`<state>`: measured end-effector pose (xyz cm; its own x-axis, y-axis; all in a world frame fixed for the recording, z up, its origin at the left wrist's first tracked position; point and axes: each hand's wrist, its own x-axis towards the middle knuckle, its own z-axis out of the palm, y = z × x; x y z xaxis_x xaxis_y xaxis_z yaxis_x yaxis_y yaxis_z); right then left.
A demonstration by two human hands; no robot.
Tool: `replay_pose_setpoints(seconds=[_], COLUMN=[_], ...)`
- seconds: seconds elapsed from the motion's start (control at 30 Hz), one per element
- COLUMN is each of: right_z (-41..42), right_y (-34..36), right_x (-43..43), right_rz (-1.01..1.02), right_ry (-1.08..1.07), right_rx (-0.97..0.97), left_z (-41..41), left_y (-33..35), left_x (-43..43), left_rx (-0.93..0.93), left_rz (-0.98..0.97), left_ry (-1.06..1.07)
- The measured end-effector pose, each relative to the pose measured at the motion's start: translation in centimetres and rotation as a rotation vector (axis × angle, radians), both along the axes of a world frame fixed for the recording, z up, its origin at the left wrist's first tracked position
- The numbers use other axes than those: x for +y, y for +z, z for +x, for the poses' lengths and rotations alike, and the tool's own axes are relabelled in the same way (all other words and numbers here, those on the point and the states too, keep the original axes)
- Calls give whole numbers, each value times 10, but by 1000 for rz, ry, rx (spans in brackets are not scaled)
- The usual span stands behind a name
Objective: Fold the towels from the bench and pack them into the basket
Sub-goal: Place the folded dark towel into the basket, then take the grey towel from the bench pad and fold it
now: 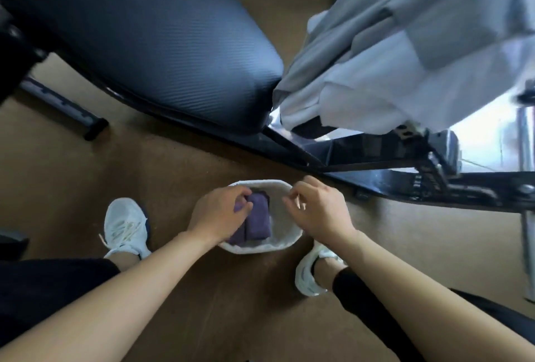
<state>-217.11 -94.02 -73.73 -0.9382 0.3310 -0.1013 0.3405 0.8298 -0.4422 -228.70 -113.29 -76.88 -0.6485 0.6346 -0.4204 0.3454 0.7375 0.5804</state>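
Towel (258, 218), purple and folded, is lying in the white basket (254, 249) at lower centre. The left hand (220, 214) is gripping the towel's left side with curled fingers. The right hand (318, 211) is hovering over the right rim, fingers loosely curled, holding nothing.

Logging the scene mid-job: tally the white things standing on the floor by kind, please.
White basket: 1
White shoes: 2, the left shoe and the right shoe
Total: 3
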Motion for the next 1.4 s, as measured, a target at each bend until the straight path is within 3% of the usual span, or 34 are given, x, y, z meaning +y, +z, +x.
replay_pose_setpoints(seconds=[0.2, 0.47, 0.57, 0.67, 0.77, 0.97, 1.13, 1.3, 1.4], right_z=[-2, 10, 4, -7, -15, -21, -39, -75, -89], right_y=[121, 196, 221, 237, 244, 275, 317, 379, 407], right_x=[18, 89, 117, 141, 152, 176, 187, 203, 207], right_rz=[117, 278, 334, 295, 243, 179, 71, -73, -108], right_ry=[-277, -582, -519, -408, -331, -344, -424, -379, -319], right_rx=[559, 863, 745, 527, 434, 461, 396, 512, 557], left_z=[-11, -19, -30, -40, -51, -65, -75, -99, -111], left_y=[103, 190, 213, 228, 240, 271, 299, 353, 378], left_x=[54, 140, 175, 207, 218, 227, 235, 254, 248], left_rx=[68, 356, 445, 567, 528, 452, 234, 140, -19], left_rz=[453, 768, 788, 667, 665, 701, 736, 837, 921], left_ry=[203, 98, -54, -284, -370, -347, -117, -12, 87])
